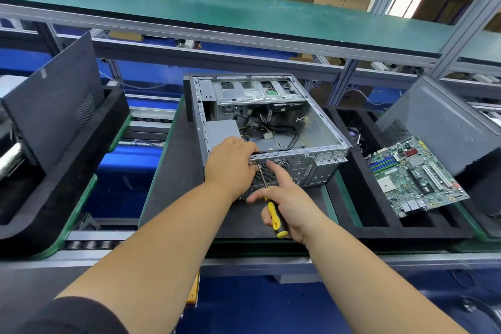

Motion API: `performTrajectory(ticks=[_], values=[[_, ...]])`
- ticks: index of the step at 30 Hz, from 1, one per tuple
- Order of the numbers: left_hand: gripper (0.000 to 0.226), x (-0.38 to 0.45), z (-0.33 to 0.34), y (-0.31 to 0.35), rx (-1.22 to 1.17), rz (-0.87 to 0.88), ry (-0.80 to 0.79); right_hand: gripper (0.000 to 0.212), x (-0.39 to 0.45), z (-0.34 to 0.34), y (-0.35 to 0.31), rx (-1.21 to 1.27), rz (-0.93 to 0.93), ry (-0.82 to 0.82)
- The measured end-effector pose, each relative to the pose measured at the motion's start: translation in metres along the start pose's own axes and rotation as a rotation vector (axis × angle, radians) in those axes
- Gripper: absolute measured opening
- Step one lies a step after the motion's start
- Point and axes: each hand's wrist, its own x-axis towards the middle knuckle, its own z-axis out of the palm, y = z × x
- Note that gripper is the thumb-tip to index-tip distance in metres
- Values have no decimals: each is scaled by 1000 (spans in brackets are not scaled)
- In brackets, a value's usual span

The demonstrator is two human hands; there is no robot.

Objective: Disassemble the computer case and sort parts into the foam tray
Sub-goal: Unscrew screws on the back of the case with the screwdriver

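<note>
The computer case point(260, 127) is lying open-side up on a dark mat point(176, 184) at the centre of the view, cables and a grey box showing inside it. The left hand point(230, 164) is curling over the case's near rear edge, fingers gripping the metal rim just above the perforated fan grille. The right hand point(287, 206) is holding a yellow-and-black screwdriver point(272, 205), thumb and lower fingers wrapping the handle while the index finger is lying straight along the shaft, whose tip is meeting the rear panel beside the left fingers. At three o'clock from the case, a green motherboard point(414, 175) is leaning in the black foam tray point(379, 228), with a grey side panel point(444, 127) propping up behind it.
</note>
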Motion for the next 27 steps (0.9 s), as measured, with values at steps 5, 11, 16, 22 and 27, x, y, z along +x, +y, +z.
performTrajectory(ticks=[5, 11, 16, 22, 27], values=[[34, 0, 0, -1, 4, 15, 1, 63, 6, 2, 4, 21, -45, 29], [42, 0, -2, -3, 29, 86, -55, 66, 9, 3, 5, -55, -67, 33], [54, -3, -3, -6, 83, 133, -151, 69, 10, 0, 4, -169, -80, 50], [58, -3, -3, -8, 67, 156, -149, 71, 8, 1, -2, -457, -88, 129], [60, -7, -7, -6, -45, 150, -127, 73, 8, 6, -3, -1077, -158, 231]])
